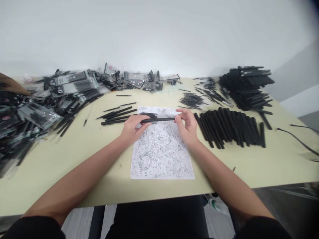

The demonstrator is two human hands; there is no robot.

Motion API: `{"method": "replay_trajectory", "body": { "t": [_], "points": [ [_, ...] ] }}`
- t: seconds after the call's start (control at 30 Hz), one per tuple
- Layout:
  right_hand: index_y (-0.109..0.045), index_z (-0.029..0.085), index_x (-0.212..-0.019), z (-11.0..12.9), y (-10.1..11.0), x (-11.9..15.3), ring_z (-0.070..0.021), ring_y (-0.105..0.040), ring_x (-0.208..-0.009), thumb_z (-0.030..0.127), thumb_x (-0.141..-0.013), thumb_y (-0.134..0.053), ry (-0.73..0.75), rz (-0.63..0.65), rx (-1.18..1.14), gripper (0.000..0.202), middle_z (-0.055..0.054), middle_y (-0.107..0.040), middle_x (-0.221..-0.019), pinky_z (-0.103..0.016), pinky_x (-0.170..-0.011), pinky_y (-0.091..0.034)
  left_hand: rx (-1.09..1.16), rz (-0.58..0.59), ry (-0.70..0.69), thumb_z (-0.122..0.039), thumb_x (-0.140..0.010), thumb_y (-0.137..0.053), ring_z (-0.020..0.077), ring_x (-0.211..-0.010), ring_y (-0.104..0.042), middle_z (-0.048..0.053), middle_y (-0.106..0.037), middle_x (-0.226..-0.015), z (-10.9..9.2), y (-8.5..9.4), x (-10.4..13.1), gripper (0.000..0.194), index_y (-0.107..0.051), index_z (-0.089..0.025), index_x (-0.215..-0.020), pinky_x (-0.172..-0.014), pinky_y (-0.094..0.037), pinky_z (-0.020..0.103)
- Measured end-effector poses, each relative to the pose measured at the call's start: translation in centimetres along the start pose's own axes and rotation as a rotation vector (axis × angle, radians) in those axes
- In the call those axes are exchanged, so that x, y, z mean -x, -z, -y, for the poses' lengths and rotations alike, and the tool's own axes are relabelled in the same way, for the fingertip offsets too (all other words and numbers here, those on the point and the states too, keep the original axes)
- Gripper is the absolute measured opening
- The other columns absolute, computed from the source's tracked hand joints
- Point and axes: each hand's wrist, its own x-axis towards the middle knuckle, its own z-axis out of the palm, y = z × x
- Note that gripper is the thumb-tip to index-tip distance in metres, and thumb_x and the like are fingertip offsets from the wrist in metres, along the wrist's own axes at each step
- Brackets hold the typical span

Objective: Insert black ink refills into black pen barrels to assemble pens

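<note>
Between my hands a slim black pen [163, 119] lies level above a sheet of paper [163, 156] covered in scribbles. The fingers of my left hand [133, 128] are closed on its left end. At its right end, the thumb and fingertips of my right hand [187, 126] pinch it, with the other fingers curled. Just beyond my left fingers, several thin dark refills [149, 114] lie over the paper's top edge. Several black pens [117, 116] rest to the left of my left hand. A row of thick black tubes [229, 127] lies right of my right hand.
Plastic packets [74, 83] are heaped along the left and back of the pale yellow table [104, 179]. Thin dark refills [191, 100] are piled behind my right hand. More black pens [246, 88] are stacked at the back right, and dark cords [299, 139] cross the right edge.
</note>
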Motion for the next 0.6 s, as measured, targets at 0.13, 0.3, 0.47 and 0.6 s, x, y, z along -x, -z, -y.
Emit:
{"method": "replay_trajectory", "body": {
  "t": [0.13, 0.3, 0.47, 0.6],
  "points": [
    [-0.058, 0.024, -0.109, 0.2, 0.6, 0.9, -0.0134, -0.058, -0.066, 0.026, -0.095, -0.055, 0.145, -0.013, 0.021, 0.015, 0.003, -0.059, -0.075, -0.033, -0.068, -0.051, -0.023, 0.053, -0.037, -0.038, -0.095, -0.061, 0.014, -0.075, -0.068, 0.002, -0.076, -0.088, -0.3, 0.3, 0.1, 0.018, -0.067, -0.022, -0.101, -0.077, -0.055, 0.032],
    [-0.057, 0.025, -0.114, -0.4, 0.9, 1.2, -0.0159, -0.06, -0.074, 0.021, -0.093, -0.055, 0.23, -0.003, 0.0, 0.022, 0.0, -0.06, -0.082, -0.035, -0.07, -0.053, -0.018, 0.104, -0.049, -0.039, -0.095, -0.06, 0.0144, -0.074, -0.068, 0.002, -0.076, -0.086, -0.7, 0.6, 0.0, 0.017, -0.066, -0.023, -0.099, -0.077, -0.055, 0.033],
    [-0.056, 0.028, -0.12, -0.9, 0.8, 1.0, -0.0185, -0.06, -0.083, 0.02, -0.09, -0.058, 0.255, 0.012, -0.069, 0.03, -0.003, -0.061, -0.095, -0.037, -0.073, -0.054, -0.023, 0.142, -0.021, -0.043, -0.096, -0.058, 0.0155, -0.07, -0.067, 0.001, -0.075, -0.081, -0.8, 0.8, -0.1, 0.022, -0.068, -0.023, -0.097, -0.075, -0.055, 0.035],
    [-0.056, 0.028, -0.122, -0.7, 1.0, 1.0, -0.0186, -0.059, -0.079, 0.027, -0.091, -0.06, 0.203, 0.015, -0.093, 0.031, -0.001, -0.059, -0.089, -0.038, -0.072, -0.052, -0.011, 0.146, -0.05, -0.041, -0.094, -0.06, 0.0161, -0.07, -0.066, 0.0, -0.073, -0.08, -0.9, 0.9, -0.2, 0.018, -0.069, -0.026, -0.102, -0.073, -0.054, 0.035]
  ]
}}
